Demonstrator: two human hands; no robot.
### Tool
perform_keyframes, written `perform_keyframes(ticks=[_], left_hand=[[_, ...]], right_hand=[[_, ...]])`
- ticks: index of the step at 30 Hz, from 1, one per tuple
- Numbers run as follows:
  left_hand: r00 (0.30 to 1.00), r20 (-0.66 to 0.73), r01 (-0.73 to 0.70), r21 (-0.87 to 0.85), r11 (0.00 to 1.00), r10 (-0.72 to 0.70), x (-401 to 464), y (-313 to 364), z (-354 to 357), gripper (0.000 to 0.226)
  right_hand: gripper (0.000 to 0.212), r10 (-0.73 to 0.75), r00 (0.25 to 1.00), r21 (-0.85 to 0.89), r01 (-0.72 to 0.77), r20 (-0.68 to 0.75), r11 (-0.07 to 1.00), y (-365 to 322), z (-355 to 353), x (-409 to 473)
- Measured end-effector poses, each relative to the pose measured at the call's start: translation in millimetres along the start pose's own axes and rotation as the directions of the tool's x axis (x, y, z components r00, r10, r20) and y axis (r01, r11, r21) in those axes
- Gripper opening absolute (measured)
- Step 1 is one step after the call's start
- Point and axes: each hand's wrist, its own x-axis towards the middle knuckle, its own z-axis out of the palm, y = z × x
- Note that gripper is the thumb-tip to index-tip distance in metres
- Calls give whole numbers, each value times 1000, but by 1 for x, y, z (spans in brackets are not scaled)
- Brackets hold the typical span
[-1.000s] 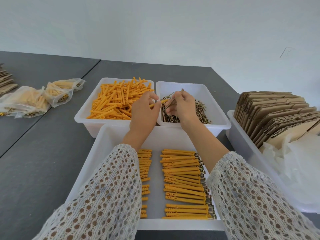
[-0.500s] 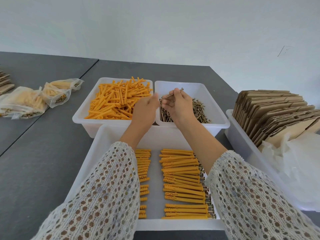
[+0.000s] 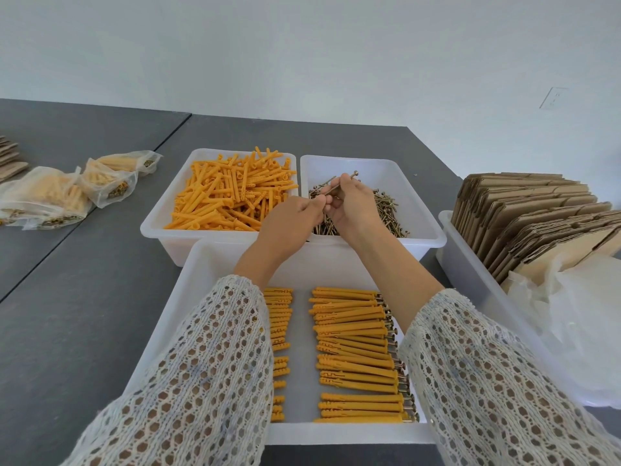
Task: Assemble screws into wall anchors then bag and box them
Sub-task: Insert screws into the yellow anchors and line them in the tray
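My right hand point(image 3: 356, 206) pinches a long brass screw point(image 3: 341, 183) above the white bin of loose screws point(image 3: 389, 218); the screw's head points up and away. My left hand point(image 3: 289, 227) is right beside it, and its curled fingers meet the screw's tip. The orange wall anchor it holds is hidden inside those fingers. A white bin of loose orange anchors point(image 3: 232, 196) stands to the left of the screw bin. Closest to me, a white tray point(image 3: 336, 433) holds two rows of assembled anchors point(image 3: 353, 348); my left sleeve partly covers the left row.
Several filled plastic bags point(image 3: 50, 196) lie on the grey table point(image 3: 67, 314) at the far left. On the right, a white bin point(image 3: 470, 264) holds flattened cardboard boxes point(image 3: 524, 223) and crumpled clear bags point(image 3: 588, 314).
The orange anchor seen between my hands a second ago has vanished behind my left fingers. The hands have drawn closer together, with the screw now angled into the left hand.
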Motion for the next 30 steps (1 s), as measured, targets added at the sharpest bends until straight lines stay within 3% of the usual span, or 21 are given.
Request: perform_keyframes(ticks=[6, 12, 16, 20, 25, 30], left_hand=[[999, -22, -29, 59, 998, 30, 0, -1, 3, 54], [997, -76, -6, 105, 994, 14, 2, 0, 3, 56], [994, -113, -1, 75, 997, 9, 2, -2, 3, 53], [992, -116, -36, 109, 993, 49, 1, -3, 5, 49], [993, -85, -69, 159, 985, 83, -1, -4, 5, 46], [997, 14, -79, 235, 969, 78, -2, 0, 5, 46]], right_hand=[[34, -7, 995, -218, 29, 100, 975, -2, -5, 0], [30, 26, 966, -505, 111, 256, 856, 0, -3, -4], [41, 42, 964, -468, 89, 262, 879, -1, -2, -4], [51, 37, 995, -371, 0, 91, 929, -3, -4, 2], [48, 38, 995, -247, -60, -93, 967, -7, -15, 7], [44, 49, 987, -158, -74, -156, 985, -7, -21, 10]])
